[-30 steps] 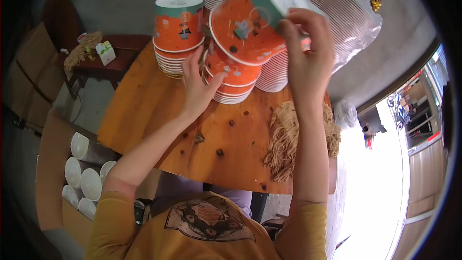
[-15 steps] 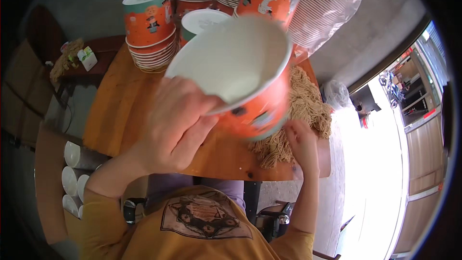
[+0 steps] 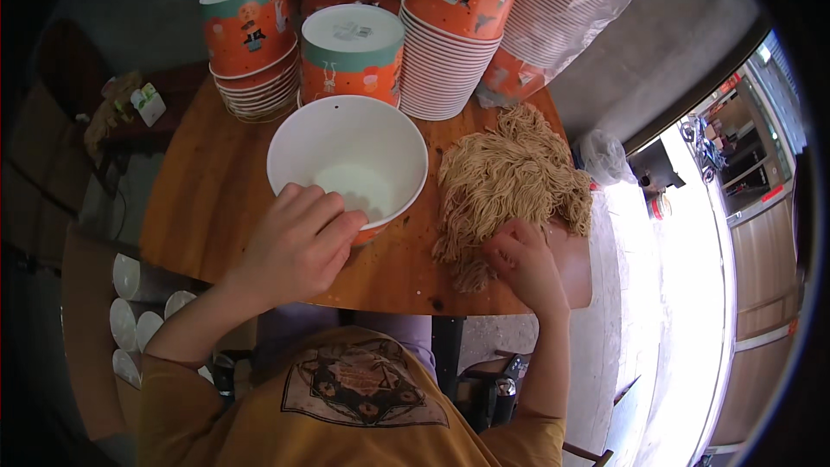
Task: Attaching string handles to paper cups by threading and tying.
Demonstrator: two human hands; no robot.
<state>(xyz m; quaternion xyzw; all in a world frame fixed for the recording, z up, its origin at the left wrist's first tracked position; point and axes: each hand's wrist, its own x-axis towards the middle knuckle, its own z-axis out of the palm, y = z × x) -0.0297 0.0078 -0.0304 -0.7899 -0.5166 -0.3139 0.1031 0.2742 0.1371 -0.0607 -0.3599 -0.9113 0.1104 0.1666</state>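
Note:
A paper bucket [image 3: 346, 147] stands upright on the wooden table with its white inside facing me. A small dark spot, perhaps a hole, shows just below its far rim. My left hand [image 3: 303, 238] is closed over the near rim, thumb on the right side. To the right lies a loose heap of tan cords [image 3: 510, 173]. My right hand [image 3: 529, 266] rests at the near edge of this heap, its fingers curled together on the strands. Exactly how many cords are pinched is hidden.
Upside-down orange and green buckets stand behind: a left stack [image 3: 251, 43], a middle one [image 3: 354, 52] and a tall right stack [image 3: 450, 60]. Clear plastic wraps another stack [image 3: 571, 9] by the wall. A carton [image 3: 86, 311] of white rolls sits lower left, beside the table [image 3: 199, 199].
The bucket was raised and tilted in my left hand; now it stands lower, on the table and further left. My right hand has moved slightly left, onto the cord heap.

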